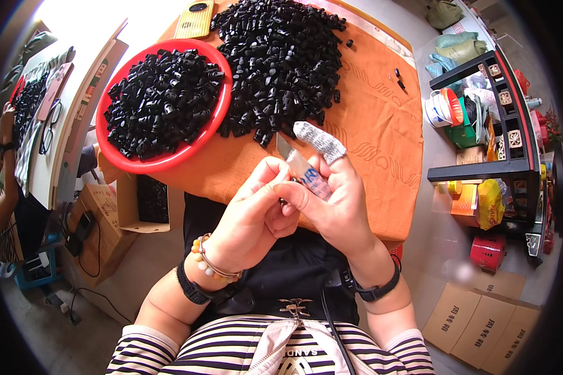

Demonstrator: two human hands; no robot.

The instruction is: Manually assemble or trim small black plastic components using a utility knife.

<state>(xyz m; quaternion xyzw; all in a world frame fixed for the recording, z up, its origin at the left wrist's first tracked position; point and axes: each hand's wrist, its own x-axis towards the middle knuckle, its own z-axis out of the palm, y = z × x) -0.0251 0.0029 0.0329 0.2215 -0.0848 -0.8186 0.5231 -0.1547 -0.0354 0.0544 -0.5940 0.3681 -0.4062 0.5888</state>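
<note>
In my right hand [344,203] is a small knife [305,172], its handle wrapped in pale material with blue marks and its short metal blade pointing away from me. A grey knitted finger sleeve [322,142] covers that hand's index finger. My left hand [254,197] is closed right beside it, fingertips pinched against the right thumb. A dark bit shows between the hands, but what the left fingers grip is mostly hidden. Just beyond lies a big heap of small black plastic parts [278,69] on an orange cloth [381,150].
A red basin [226,94] full of similar parts stands left of the heap. A yellow device [194,20] lies behind it. Several stray parts [399,80] sit at the right. An open carton [142,212] is below left; a black shelf [481,172] stands right. Another person's arm [5,134] shows far left.
</note>
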